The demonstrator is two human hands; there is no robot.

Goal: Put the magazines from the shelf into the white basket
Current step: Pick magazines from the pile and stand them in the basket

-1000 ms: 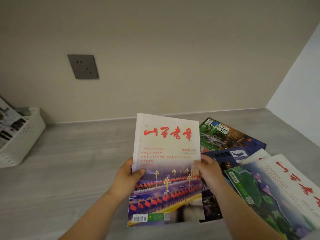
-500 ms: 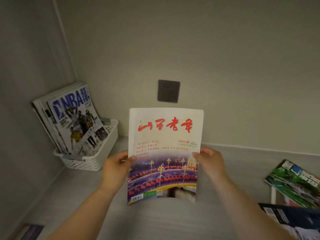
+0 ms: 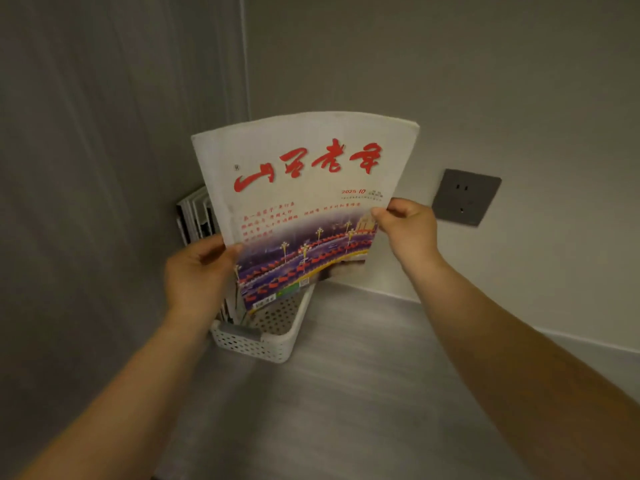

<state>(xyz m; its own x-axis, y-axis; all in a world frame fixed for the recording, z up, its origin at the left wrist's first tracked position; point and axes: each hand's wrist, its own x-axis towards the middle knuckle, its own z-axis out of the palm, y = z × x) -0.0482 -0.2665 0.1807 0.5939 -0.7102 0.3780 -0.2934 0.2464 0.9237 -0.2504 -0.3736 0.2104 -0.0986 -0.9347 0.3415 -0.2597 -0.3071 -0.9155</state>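
Observation:
A white magazine point(image 3: 304, 199) with red brush lettering and a night street photo stands upright over the white basket point(image 3: 263, 344) in the shelf's left corner. Its lower edge dips into the basket's open top. My left hand point(image 3: 197, 271) grips its left edge, thumb on the cover. My right hand point(image 3: 407, 225) pinches its right edge. Behind the held magazine, several other magazines point(image 3: 195, 220) lean in the basket against the left wall, mostly hidden.
The grey wood-grain shelf surface point(image 3: 363, 393) stretches to the right of the basket. A dark wall socket point(image 3: 465, 197) sits on the back wall. The left side wall point(image 3: 104, 168) stands close beside the basket.
Both hands carried the magazine left from the pile on the shelf to the corner and lowered it over the basket. The loose magazines on the right have left the view.

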